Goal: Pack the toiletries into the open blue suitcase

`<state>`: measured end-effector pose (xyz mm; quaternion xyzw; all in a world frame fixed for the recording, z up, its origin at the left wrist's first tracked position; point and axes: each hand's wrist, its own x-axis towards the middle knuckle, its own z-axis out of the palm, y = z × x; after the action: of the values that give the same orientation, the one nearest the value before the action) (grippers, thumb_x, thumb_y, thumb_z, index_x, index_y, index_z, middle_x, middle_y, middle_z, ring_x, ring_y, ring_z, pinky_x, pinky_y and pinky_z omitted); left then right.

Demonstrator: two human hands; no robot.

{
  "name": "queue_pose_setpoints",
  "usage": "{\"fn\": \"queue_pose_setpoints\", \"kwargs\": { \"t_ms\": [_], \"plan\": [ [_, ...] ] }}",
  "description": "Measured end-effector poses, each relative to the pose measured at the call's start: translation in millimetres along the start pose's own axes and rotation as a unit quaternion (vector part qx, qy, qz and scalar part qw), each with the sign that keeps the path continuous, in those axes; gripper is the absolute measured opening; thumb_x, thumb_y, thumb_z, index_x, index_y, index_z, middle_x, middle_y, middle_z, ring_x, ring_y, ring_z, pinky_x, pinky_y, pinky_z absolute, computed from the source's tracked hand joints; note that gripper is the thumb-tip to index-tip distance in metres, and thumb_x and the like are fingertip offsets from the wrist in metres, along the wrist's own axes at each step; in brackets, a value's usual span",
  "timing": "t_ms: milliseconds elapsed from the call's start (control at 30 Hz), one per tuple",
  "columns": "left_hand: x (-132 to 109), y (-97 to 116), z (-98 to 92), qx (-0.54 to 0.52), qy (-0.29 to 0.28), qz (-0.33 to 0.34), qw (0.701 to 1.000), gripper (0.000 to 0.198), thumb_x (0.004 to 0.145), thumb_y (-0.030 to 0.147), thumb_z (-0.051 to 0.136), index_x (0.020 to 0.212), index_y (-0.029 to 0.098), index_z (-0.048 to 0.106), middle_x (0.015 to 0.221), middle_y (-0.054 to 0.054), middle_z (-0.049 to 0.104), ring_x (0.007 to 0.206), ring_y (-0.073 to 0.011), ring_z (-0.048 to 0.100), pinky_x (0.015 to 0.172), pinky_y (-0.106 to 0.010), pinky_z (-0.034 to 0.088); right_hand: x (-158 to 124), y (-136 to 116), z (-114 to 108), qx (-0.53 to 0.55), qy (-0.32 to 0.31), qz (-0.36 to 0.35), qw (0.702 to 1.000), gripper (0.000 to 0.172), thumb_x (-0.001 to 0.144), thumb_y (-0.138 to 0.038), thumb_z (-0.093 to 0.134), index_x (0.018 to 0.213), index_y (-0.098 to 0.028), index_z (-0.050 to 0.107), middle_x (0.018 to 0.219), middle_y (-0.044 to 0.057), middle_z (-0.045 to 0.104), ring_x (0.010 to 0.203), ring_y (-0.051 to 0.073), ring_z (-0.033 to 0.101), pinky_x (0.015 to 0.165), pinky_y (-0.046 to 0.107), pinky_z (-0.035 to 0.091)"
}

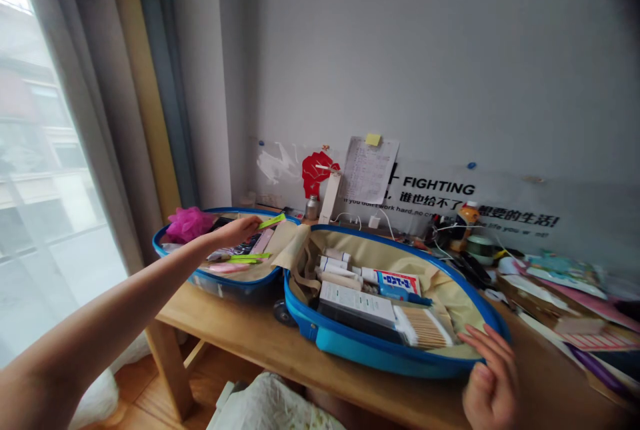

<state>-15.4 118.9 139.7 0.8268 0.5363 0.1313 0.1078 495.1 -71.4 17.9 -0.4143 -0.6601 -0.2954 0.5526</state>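
A blue suitcase (385, 357) lies open on a wooden table, both halves facing up. Over its left half, my left hand (243, 230) pinches a thin yellow-green strip (273, 221) by one end. Below that hand are similar yellow-green strips (246, 259) and a pink item (227, 269). At the far left sits a purple mesh bath puff (190, 223). My right hand (490, 377) rests at the right half's near rim, fingers stretched out and holding nothing. Inside that half are a toothpaste box (399, 281), a white-and-black box (356, 303), cotton swabs (424, 327) and several white tubes (340, 270).
The wooden table (240, 320) carries clutter on the right, including an orange-capped bottle (466, 220), a jar (481, 249) and a purple item (607, 377). A small metal-capped bottle (312, 207) and cables stand by the wall. Curtains (115, 117) hang at left.
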Motion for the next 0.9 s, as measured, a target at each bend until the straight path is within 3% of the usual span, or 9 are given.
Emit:
{"fn": "queue_pose_setpoints", "kwargs": {
  "t_ms": [100,167,300,400,600,767,900],
  "plan": [
    [11.2,42.0,-0.3,-0.005,0.023,0.03,0.999,0.05,0.1,0.044,0.022,0.127,0.017,0.054,0.099,-0.006,0.069,0.09,-0.0211,0.062,0.078,-0.031,0.049,-1.1,0.2,0.4,0.002,0.001,0.006,1.0,0.037,0.102,-0.038,0.033,0.104,-0.017,0.064,0.105,0.015,0.066,0.118,0.032,0.058,0.096,0.052,0.045],
    [15.1,75.7,6.3,-0.008,0.007,0.072,0.997,0.047,0.099,0.048,0.031,0.128,0.018,0.053,0.104,-0.006,0.069,0.091,-0.0206,0.062,0.079,-0.03,0.049,-1.4,-0.1,0.6,0.003,0.004,0.009,1.0,0.038,0.102,-0.039,0.033,0.104,-0.017,0.064,0.105,0.015,0.067,0.118,0.032,0.058,0.097,0.052,0.045],
    [18.9,138.6,30.9,0.003,-0.055,0.171,0.984,0.043,0.095,0.046,0.049,0.129,0.02,0.055,0.107,-0.006,0.07,0.091,-0.0201,0.065,0.078,-0.027,0.05,-1.5,-1.1,0.6,0.009,0.001,0.015,1.0,0.037,0.102,-0.038,0.034,0.106,-0.017,0.064,0.106,0.015,0.066,0.12,0.032,0.057,0.098,0.052,0.045],
    [24.2,170.0,52.3,0.028,-0.081,0.221,0.971,0.037,0.095,0.041,0.052,0.124,0.019,0.059,0.111,-0.009,0.069,0.1,-0.0221,0.067,0.087,-0.028,0.051,-1.6,-1.6,0.1,0.014,0.001,0.016,1.0,0.037,0.102,-0.039,0.034,0.106,-0.017,0.064,0.106,0.015,0.066,0.119,0.031,0.057,0.097,0.052,0.045],
    [31.1,193.5,83.2,0.092,-0.099,0.253,0.958,0.033,0.091,0.038,0.062,0.116,0.017,0.065,0.118,-0.016,0.066,0.1,-0.0265,0.07,0.09,-0.035,0.053,-1.0,-1.9,-0.7,0.013,-0.002,0.01,1.0,0.036,0.102,-0.037,0.034,0.108,-0.017,0.063,0.107,0.015,0.066,0.12,0.031,0.057,0.097,0.053,0.045],
    [27.8,196.0,88.2,0.141,-0.092,0.262,0.95,0.032,0.089,0.04,0.063,0.11,0.017,0.069,0.115,-0.019,0.069,0.11,-0.0334,0.067,0.096,-0.044,0.052,-1.0,-2.0,-1.0,0.014,-0.004,0.014,1.0,0.036,0.102,-0.037,0.034,0.107,-0.017,0.063,0.107,0.015,0.066,0.12,0.031,0.057,0.097,0.053,0.045],
    [25.9,197.1,87.2,0.166,-0.102,0.245,0.95,0.036,0.086,0.038,0.067,0.115,0.016,0.066,0.115,-0.018,0.07,0.109,-0.0338,0.067,0.093,-0.044,0.052,-1.9,-1.2,-0.6,0.007,-0.002,0.016,1.0,0.035,0.102,-0.037,0.035,0.106,-0.017,0.063,0.107,0.016,0.066,0.12,0.032,0.057,0.097,0.054,0.045]
  ]
}}
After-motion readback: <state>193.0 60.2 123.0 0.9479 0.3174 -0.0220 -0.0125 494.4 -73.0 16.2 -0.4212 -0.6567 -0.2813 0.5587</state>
